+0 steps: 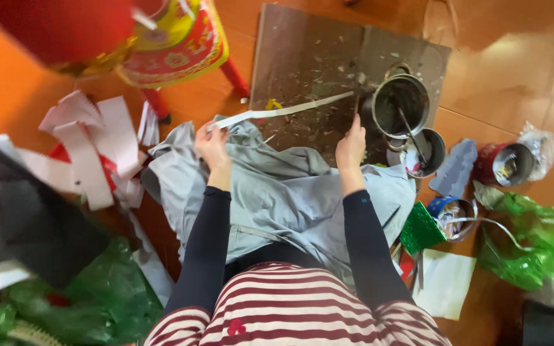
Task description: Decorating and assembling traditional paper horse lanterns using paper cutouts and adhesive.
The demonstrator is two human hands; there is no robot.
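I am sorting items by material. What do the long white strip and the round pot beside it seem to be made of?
White strip: probably paper, matte; thin, flat and slightly bowed between the left hand and the pot. Round pot: likely metal; grey wall with a shiny rim.

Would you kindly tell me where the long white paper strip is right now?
In the head view, the white paper strip stretches from the left hand across the brown board toward the metal pot.
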